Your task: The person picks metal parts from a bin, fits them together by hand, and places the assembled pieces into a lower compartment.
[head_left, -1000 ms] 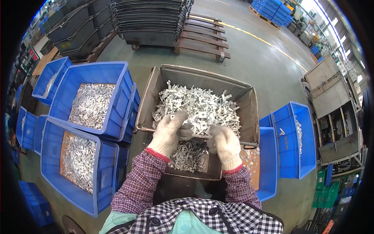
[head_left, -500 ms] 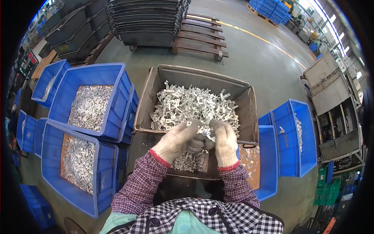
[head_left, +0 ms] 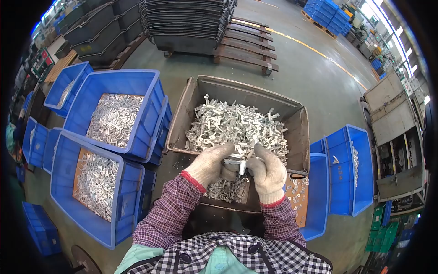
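Note:
My left hand (head_left: 211, 165), in a whitish knit glove, is closed around light metal parts (head_left: 237, 161) that stick out between thumb and fingers. Close beside it, my right hand (head_left: 268, 175), gloved too, has thumb and fingertips near the same parts; whether it grips one is hard to make out. Both hands are over the front edge of a worn grey-brown bin (head_left: 251, 93) heaped with small silvery metal pieces (head_left: 232, 121). Below and between the hands, a lower dark container holds more metal pieces (head_left: 226, 191).
Blue bins with metal pieces stand at left (head_left: 149, 109) (head_left: 130, 182). On the right are a blue bin with small flat pieces (head_left: 319, 196), another blue bin (head_left: 340, 169) and a metal cabinet (head_left: 397, 137). A wooden pallet (head_left: 251, 45) and stacked dark bins (head_left: 187, 27) are behind.
My hands first came together over the bin's front edge around metal parts. Since then the right hand has parted slightly from the left, and the parts have turned. The whole view has shifted a little.

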{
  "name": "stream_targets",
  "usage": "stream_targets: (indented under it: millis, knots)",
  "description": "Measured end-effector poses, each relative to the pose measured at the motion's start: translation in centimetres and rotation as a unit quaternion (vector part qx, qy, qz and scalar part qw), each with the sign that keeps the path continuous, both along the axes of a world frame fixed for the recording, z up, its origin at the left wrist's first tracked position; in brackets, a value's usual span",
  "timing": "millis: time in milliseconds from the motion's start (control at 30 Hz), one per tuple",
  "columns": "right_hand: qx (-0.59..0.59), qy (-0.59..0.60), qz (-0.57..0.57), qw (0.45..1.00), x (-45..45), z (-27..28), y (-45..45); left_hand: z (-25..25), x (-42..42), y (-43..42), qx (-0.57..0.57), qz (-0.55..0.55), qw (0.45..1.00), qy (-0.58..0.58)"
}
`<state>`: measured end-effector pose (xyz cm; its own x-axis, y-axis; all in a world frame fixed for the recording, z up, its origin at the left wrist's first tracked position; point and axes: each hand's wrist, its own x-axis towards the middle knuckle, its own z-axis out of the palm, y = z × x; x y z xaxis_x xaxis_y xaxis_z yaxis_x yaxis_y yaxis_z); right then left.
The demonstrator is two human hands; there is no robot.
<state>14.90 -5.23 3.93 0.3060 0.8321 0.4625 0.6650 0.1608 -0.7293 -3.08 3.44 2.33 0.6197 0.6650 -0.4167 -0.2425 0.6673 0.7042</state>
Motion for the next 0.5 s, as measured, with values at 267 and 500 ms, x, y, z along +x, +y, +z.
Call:
stream_targets:
  millis: [267, 500]
  knots:
    - [-0.118, 0.338, -0.039, 0.933, -2.1, 0.7, -2.0, 2.9, -8.9, 3.8, 0.040, 0.404, 0.879, -0.249]
    - [-0.125, 0.271, -0.076, 0.951, -2.4, 2.2, -2.3, -0.1, -1.4, -1.5, 0.455, -0.011, 0.851, 0.263]
